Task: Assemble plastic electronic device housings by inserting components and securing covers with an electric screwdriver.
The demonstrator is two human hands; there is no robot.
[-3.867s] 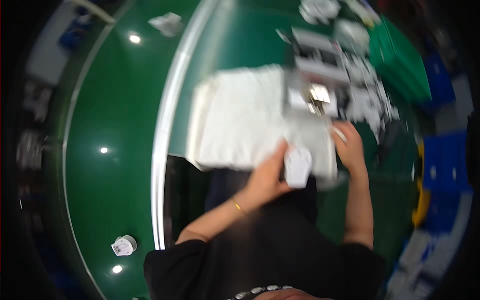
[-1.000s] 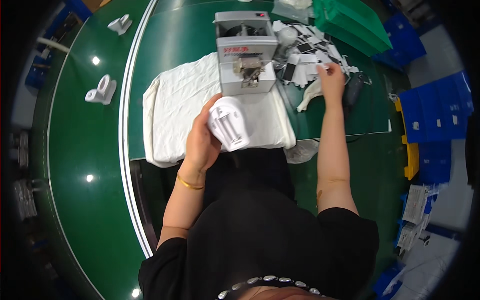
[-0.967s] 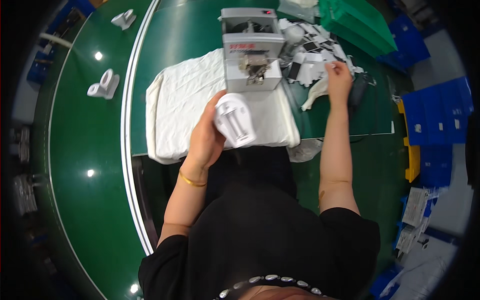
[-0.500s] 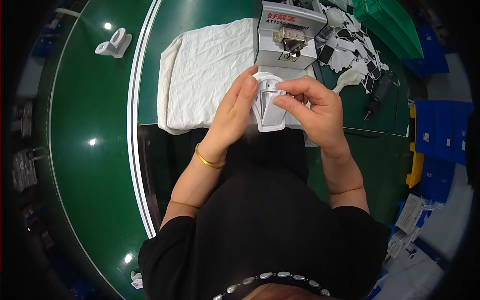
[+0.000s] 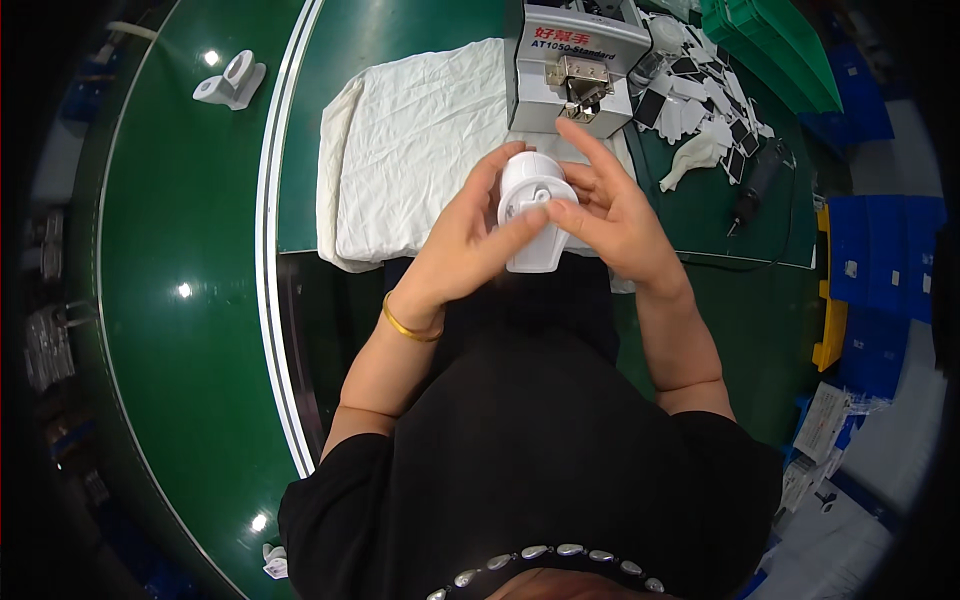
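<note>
Between my hands is a white plastic housing [image 5: 530, 172] with a round, drum-like end facing away and a flat tapered end pointing back at me. Small holes show in the collar around its middle. My left hand [image 5: 468, 235] grips it from the left, the thumb lying across the collar. From the right, my right hand [image 5: 625, 225] presses its thumb to the collar, its index finger stretched out past the housing and the other fingers partly hidden behind it. Below the hands' far side lies a white cloth [image 5: 415, 160] spread on the green table [image 5: 320, 50].
A grey machine [image 5: 570, 75] with a metal fixture stands beyond my hands. Right of it lie several white and black pieces [image 5: 690, 95], a crumpled white thing [image 5: 695, 160], a dark corded tool [image 5: 755, 190] and a green crate [image 5: 775, 50]. Another white housing [image 5: 232, 82] sits on the green belt [image 5: 180, 330].
The housing has been turned over: its open slot with a panel faced up before, the round end shows now. My left thumb has moved across it, and my right index finger has stretched out.
</note>
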